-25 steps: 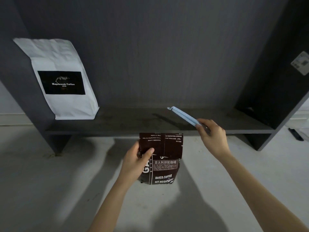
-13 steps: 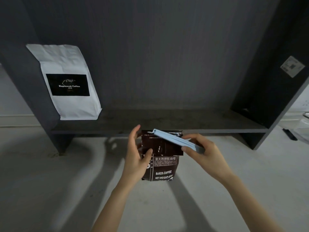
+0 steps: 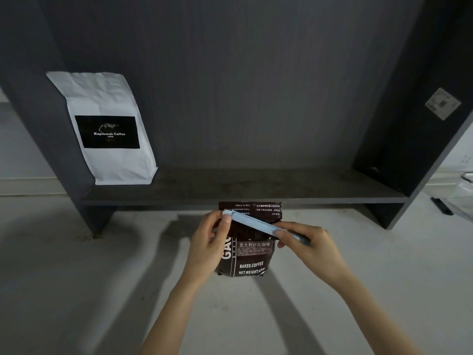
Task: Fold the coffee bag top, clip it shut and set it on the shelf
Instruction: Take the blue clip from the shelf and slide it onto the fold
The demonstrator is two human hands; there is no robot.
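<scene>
Head view looks down past two bare forearms toward a dark grey shelf (image 3: 243,193) set low above a pale floor (image 3: 64,290). In front of the shelf's front edge, held in the air, is a dark brown coffee bag (image 3: 252,254) with white lettering, its top flap folded down over the front so the print on the flap reads upside down. The left hand (image 3: 207,249) grips the bag's left side, fingers behind it, while its thumb presses on the left end of a pale blue bag clip (image 3: 253,224). That clip lies slantwise across the folded flap, higher on the left and lower on the right. The right hand (image 3: 307,245) pinches the clip's right end between thumb and fingers. Whether the clip's two arms are snapped together over the fold cannot be told from here. On the shelf's left end a white coffee bag (image 3: 112,126) with a black label stands upright, leaning against the side panel, well apart from the brown one. A small white sticker (image 3: 442,103) sits on the shelf's right side panel.
</scene>
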